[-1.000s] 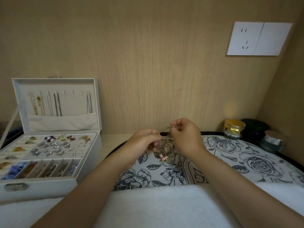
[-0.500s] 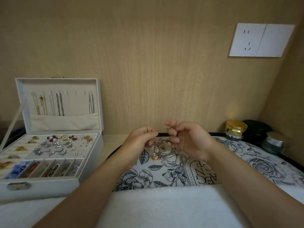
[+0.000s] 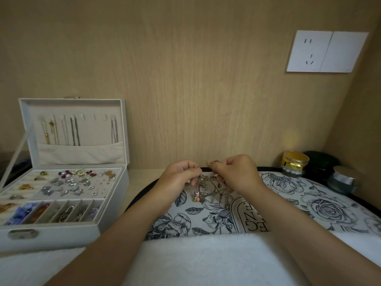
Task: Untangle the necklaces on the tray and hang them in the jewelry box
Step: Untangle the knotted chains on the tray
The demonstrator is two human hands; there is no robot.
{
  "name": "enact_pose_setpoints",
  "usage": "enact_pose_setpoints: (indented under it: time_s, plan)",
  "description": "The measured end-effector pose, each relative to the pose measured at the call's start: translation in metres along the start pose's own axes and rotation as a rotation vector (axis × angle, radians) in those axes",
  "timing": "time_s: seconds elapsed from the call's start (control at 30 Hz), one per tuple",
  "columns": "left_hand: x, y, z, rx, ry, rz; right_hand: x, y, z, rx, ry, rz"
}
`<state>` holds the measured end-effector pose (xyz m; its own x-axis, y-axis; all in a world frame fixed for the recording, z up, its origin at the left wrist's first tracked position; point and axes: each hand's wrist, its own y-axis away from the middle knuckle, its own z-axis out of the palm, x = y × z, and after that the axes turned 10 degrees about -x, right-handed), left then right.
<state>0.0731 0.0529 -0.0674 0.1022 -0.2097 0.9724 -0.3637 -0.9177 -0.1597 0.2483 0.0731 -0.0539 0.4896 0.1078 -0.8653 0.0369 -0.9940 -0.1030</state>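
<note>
- Head view looks down on a pale wooden bench (image 3: 142,176) against a wood-panelled wall carrying a white socket plate (image 3: 325,51); a white towel (image 3: 206,259) lies nearest.
- A floral tray (image 3: 309,195) with a black rim sits centre-right, with a gold jar (image 3: 294,164) beyond it.
- Above the tray, the left hand (image 3: 181,176) and right hand (image 3: 237,174) each pinch the tangled necklaces (image 3: 203,182), charms dangling between them.
- At left stands an open jewelry box (image 3: 61,232): chains (image 3: 74,131) hang in its lid and earrings fill its compartments.
</note>
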Motion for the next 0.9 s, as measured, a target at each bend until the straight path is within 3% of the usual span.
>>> enact_pose_setpoints:
  time_s: [0.17,0.33,0.53,0.67,0.73,0.8,0.9]
  plan:
    - [-0.008,-0.003,-0.005,0.018,0.222,-0.001,-0.008,0.007,0.0,-0.419,-0.536,0.082]
    - [-0.006,-0.001,-0.004,-0.017,0.386,0.007,-0.005,0.005,-0.008,-0.69,-0.643,0.045]
    - [0.0,0.0,-0.011,-0.062,0.426,0.013,0.001,0.005,-0.014,-0.48,-0.139,-0.049]
    - [-0.001,0.0,-0.016,-0.03,0.329,0.005,0.005,0.002,-0.008,-0.298,-0.064,-0.141]
    - [-0.001,-0.001,-0.017,-0.009,0.332,0.013,-0.002,0.003,-0.007,-0.32,-0.383,-0.142]
    - [-0.002,0.0,-0.016,-0.001,0.34,0.013,-0.009,0.004,-0.009,-0.476,-0.815,-0.105]
    - [-0.003,-0.001,-0.012,0.0,0.332,0.011,-0.011,0.005,-0.007,-0.576,-1.108,-0.059]
